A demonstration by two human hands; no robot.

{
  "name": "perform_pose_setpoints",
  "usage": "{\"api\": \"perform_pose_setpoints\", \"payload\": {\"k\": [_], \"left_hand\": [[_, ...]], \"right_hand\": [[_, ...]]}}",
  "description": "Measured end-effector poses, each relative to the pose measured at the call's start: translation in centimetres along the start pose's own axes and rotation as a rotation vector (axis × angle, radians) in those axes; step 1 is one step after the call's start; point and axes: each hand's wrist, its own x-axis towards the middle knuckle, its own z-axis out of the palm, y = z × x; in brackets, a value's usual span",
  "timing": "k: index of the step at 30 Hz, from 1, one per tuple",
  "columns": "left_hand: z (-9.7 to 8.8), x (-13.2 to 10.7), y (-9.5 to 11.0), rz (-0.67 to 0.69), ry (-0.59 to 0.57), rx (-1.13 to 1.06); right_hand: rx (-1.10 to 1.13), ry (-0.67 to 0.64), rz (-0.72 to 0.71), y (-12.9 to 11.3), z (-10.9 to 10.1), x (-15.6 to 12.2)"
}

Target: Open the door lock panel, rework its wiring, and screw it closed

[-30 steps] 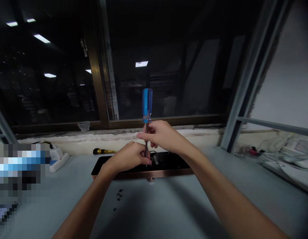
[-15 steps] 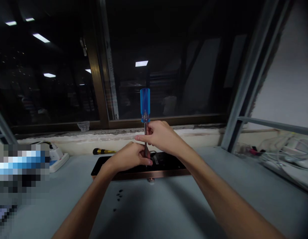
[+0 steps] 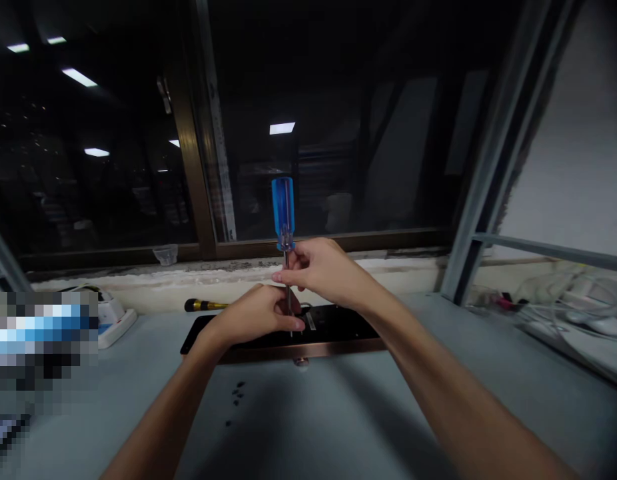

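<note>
A blue-handled screwdriver (image 3: 283, 210) stands nearly upright, its tip down at a long black device with a copper-coloured edge (image 3: 318, 350). My right hand (image 3: 321, 270) pinches the metal shaft just below the handle. Lower down, the fingers of my left hand (image 3: 261, 310) close round the shaft near its tip, over the black top of the device. Whether the tip sits in a screw is too small to tell. Several small dark screws (image 3: 238, 393) lie on the table in front of the device.
Behind the device lies a black and yellow screwdriver (image 3: 204, 305). A white power strip (image 3: 118, 327) is at the left, a tangle of cables (image 3: 588, 300) at the right. A clear plastic cup (image 3: 166, 253) sits on the windowsill. Metal posts (image 3: 468, 247) flank the table (image 3: 308, 427).
The screwdriver's handle has tilted slightly to the left. Both hands keep hold of the shaft in almost the same place.
</note>
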Motion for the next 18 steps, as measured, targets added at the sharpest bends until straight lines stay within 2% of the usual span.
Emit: {"api": "perform_pose_setpoints", "payload": {"k": [2, 5, 8, 11, 14, 16, 18], "left_hand": [[0.1, 0.0, 0.2, 0.007, 0.028, 0.041], [0.2, 0.1, 0.4, 0.033, 0.040, 0.065], [-0.2, -0.3, 0.5, 0.011, -0.006, 0.123], [-1.6, -1.2, 1.0, -0.055, -0.057, 0.203], [-3.0, -2.8, 1.8, -0.128, 0.010, 0.295], [-3.1, -4.1, 2.1, -0.159, 0.041, 0.346], [-2.3, -5.6, 1.8, -0.166, 0.052, 0.363]], "right_hand": [[-0.045, -0.011, -0.006, 0.0, 0.1, 0.0], [0.042, -0.155, -0.005, 0.1, 0.0, -0.2], [0.107, -0.210, -0.016, 0.2, -0.3, -0.4], [0.152, -0.188, -0.004, -0.1, -0.7, -0.4], [0.216, -0.133, 0.029, -0.5, -1.5, -0.5], [0.271, -0.041, 0.029, -0.7, -2.1, -0.7], [0.348, 0.075, -0.002, -0.7, -2.5, -0.8]]}}
